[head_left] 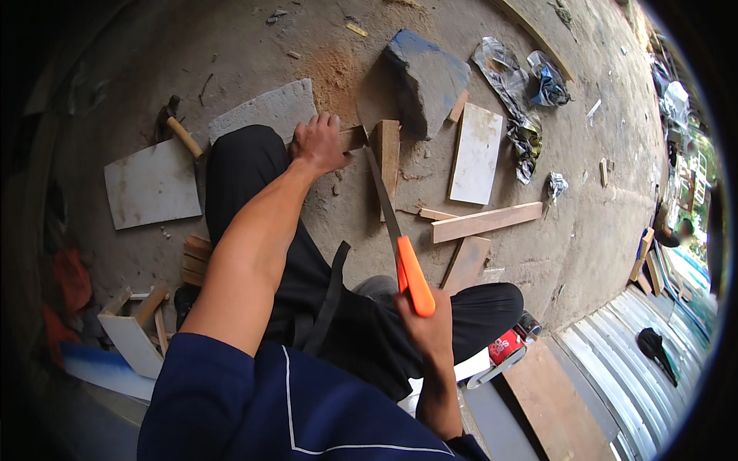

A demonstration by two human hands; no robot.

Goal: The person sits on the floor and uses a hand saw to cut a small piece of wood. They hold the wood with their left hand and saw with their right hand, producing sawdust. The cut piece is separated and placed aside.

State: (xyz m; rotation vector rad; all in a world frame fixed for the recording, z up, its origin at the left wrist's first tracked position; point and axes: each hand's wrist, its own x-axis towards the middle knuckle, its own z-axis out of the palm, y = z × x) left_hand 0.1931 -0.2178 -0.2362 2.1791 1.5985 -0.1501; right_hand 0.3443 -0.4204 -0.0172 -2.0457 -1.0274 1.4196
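My right hand [427,321] is wrapped round the orange handle of a handsaw [387,201]. Its narrow blade slants away from me, its far end beside a short brown wood piece [353,139]. Over that piece my left hand [318,144] is closed, fingers bent and thumb toward the saw; its palm side is hidden. Just right of the blade tip stands a brown wooden block [389,154]. Whether the saw teeth touch the wood, I cannot tell. Left of my left hand, a pale rough slab [265,110] lies partly behind my knee.
A hammer [181,132] rests by a white board [152,184] at left. Ahead sits a large blue-grey stone block [430,77]. To the right are a white panel [477,154], a plank [488,223] and crumpled plastic [507,73]. A red can [506,347] stands beside my right knee.
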